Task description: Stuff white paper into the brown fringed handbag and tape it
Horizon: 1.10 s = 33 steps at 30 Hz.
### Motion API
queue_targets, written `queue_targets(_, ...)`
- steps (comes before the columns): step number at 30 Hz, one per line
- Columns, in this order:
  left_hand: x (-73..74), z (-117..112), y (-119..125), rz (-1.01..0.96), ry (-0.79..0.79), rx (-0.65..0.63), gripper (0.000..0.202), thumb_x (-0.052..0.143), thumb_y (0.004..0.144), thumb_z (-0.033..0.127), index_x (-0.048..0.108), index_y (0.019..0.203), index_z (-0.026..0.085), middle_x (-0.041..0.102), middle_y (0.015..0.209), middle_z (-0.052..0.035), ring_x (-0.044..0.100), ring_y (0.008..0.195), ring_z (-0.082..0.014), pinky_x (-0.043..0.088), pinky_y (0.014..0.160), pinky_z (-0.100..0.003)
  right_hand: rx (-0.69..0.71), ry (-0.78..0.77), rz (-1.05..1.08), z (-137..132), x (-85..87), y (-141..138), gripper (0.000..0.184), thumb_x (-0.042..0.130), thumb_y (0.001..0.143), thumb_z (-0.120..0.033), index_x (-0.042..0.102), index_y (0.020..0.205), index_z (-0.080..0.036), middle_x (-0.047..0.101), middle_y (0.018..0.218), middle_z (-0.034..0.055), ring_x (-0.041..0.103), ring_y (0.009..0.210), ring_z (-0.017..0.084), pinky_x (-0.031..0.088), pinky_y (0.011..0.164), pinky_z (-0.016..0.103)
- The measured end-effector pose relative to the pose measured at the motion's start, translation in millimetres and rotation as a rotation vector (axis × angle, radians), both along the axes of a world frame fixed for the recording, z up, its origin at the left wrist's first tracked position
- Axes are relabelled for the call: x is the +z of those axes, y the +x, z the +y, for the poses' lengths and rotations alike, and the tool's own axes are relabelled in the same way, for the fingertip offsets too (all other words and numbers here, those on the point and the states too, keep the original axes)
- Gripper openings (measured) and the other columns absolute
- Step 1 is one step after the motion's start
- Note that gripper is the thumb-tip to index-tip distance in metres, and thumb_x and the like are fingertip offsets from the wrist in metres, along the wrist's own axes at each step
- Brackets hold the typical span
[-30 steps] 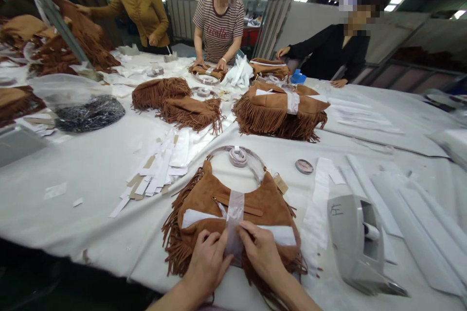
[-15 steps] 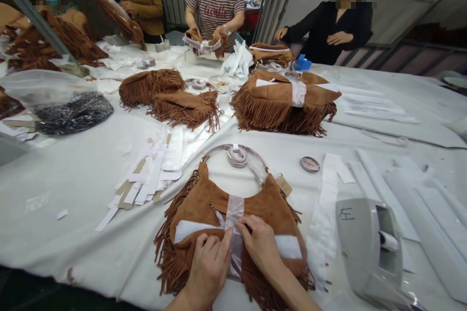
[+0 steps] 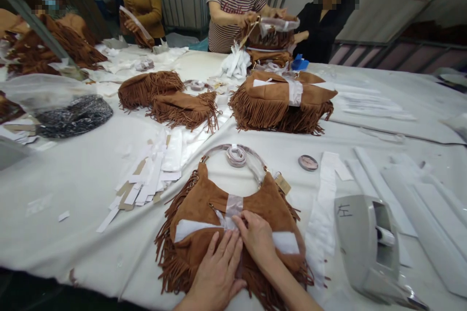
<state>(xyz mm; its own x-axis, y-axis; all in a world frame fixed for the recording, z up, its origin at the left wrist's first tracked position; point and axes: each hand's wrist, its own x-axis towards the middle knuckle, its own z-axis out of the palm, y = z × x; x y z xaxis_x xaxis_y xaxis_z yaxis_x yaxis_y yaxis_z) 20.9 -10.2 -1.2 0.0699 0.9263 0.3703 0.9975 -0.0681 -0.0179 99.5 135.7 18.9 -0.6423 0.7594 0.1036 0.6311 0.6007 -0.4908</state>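
Note:
A brown suede handbag with fringe (image 3: 204, 189) lies flat in front of me, its wrapped strap arched away from me. A translucent plastic strip (image 3: 234, 205) runs down its middle, over a white foam band (image 3: 286, 242) that shows on both sides. My left hand (image 3: 221, 265) lies flat on the lower middle of the bag, fingers stretched over the strip. Beside it, my right hand (image 3: 256, 238) has its fingers bent together at the strip, thumb and fingertips on the plastic. The strip's lower part is mostly hidden under my hands.
A grey tape dispenser (image 3: 359, 238) stands at right, near white foam strips (image 3: 434, 214). Paper and card strips (image 3: 146, 177) lie at left. More fringed bags (image 3: 282, 102) sit farther back. Across the table, a co-worker in a striped shirt (image 3: 228, 24) handles a bag.
My left hand has flattened out and slid slightly right over the strip. My right hand stays at the strip. The striped-shirt co-worker has moved a bag right, onto the stack.

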Motion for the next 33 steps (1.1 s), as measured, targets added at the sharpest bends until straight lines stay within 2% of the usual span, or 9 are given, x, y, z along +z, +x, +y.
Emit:
queue_targets(3, -12.9, -3.4, 4.4, -0.001, -0.033, 0.057, 0.074, 0.055, 0.083, 0.051, 0.036, 0.142, 0.011, 0.032, 0.152, -0.0155, 0.027, 0.141, -0.0316, 0.03, 0.11, -0.049, -0.064, -0.002, -0.037, -1.8, 3.4, -4.2, 0.024, 0.055, 0.09, -0.038, 0.059, 0.073, -0.022, 0.069, 0.07, 0.0016, 0.063, 0.065, 0.018, 0.038, 0.061, 0.027)
queue_targets(6, -19.0, -6.9, 8.0, -0.031, -0.02, 0.129, 0.08, 0.06, 0.08, 0.052, 0.034, 0.144, 0.012, 0.033, 0.151, -0.0183, 0.027, 0.14, -0.0349, 0.03, 0.11, -0.051, -0.098, 0.003, -0.049, -3.6, 6.6, -6.3, 0.023, 0.054, 0.09, -0.039, 0.06, 0.074, -0.023, 0.069, 0.069, 0.0004, 0.062, 0.062, 0.017, 0.035, 0.058, 0.027)
queue_targets(12, -16.7, -9.2, 9.9, -0.048, 0.001, 0.144, 0.083, 0.06, 0.079, 0.054, 0.031, 0.146, 0.014, 0.033, 0.151, -0.0198, 0.029, 0.139, -0.0371, 0.036, 0.106, -0.051, 0.005, 0.03, 0.196, -6.3, 7.8, -0.5, 0.025, 0.049, 0.094, -0.036, 0.058, 0.076, -0.021, 0.065, 0.076, 0.0018, 0.06, 0.075, 0.015, 0.041, 0.069, 0.025)
queue_targets(16, -15.0, -7.3, 8.7, -0.078, 0.02, 0.132, 0.087, 0.064, 0.076, 0.057, 0.028, 0.147, 0.023, 0.033, 0.15, -0.0211, 0.035, 0.136, -0.038, 0.043, 0.1, -0.052, 0.065, -0.044, 0.346, -4.9, 5.5, 0.7, 0.021, 0.048, 0.094, -0.034, 0.058, 0.08, -0.021, 0.064, 0.078, 0.0008, 0.059, 0.078, 0.015, 0.044, 0.074, 0.025)
queue_targets(19, -14.8, -6.9, 8.5, -0.099, 0.017, 0.125, 0.089, 0.066, 0.074, 0.059, 0.027, 0.147, 0.026, 0.032, 0.15, -0.0217, 0.036, 0.136, -0.0383, 0.044, 0.099, -0.051, 0.034, -0.044, 0.296, -3.5, 3.4, -1.6, 0.023, 0.046, 0.095, -0.035, 0.056, 0.08, -0.021, 0.063, 0.078, 0.001, 0.059, 0.077, 0.015, 0.043, 0.072, 0.026)
queue_targets(23, -11.9, -7.9, 11.0, -0.107, 0.026, 0.138, 0.089, 0.067, 0.073, 0.059, 0.031, 0.146, 0.023, 0.029, 0.151, -0.0227, 0.033, 0.137, -0.0398, 0.044, 0.098, -0.051, -0.006, -0.015, 0.166, -3.3, 2.0, -5.2, 0.026, 0.043, 0.096, -0.037, 0.054, 0.078, -0.021, 0.063, 0.077, 0.001, 0.06, 0.074, 0.015, 0.041, 0.07, 0.026)
queue_targets(26, -6.5, -6.9, 11.1, -0.044, 0.06, 0.103, 0.082, 0.062, 0.077, 0.058, 0.035, 0.143, 0.019, 0.029, 0.152, -0.0207, 0.026, 0.14, -0.0377, 0.038, 0.103, -0.053, -0.031, -0.001, 0.117, -3.3, 2.1, -6.6, 0.027, 0.044, 0.095, -0.037, 0.054, 0.077, -0.021, 0.064, 0.077, 0.0012, 0.06, 0.072, 0.015, 0.041, 0.069, 0.026)
queue_targets(29, -2.6, -3.6, 7.1, 0.019, 0.081, 0.025, 0.071, 0.054, 0.083, 0.056, 0.041, 0.14, 0.015, 0.029, 0.153, -0.0175, 0.021, 0.143, -0.0336, 0.025, 0.111, -0.053, -0.05, -0.002, 0.09, -2.4, 1.5, -7.5, 0.027, 0.045, 0.095, -0.039, 0.055, 0.076, -0.022, 0.065, 0.077, 0.0007, 0.06, 0.071, 0.015, 0.04, 0.067, 0.026)
queue_targets(33, -5.6, -0.6, 1.1, 0.039, 0.031, -0.005, 0.076, 0.047, 0.085, 0.059, 0.034, 0.144, 0.014, 0.029, 0.154, -0.0144, 0.019, 0.144, -0.0306, 0.012, 0.116, -0.05, -0.097, -0.017, 0.07, 0.0, -1.3, -10.5, 0.028, 0.048, 0.092, -0.042, 0.056, 0.074, -0.022, 0.066, 0.075, 0.0001, 0.06, 0.067, 0.015, 0.038, 0.065, 0.026)
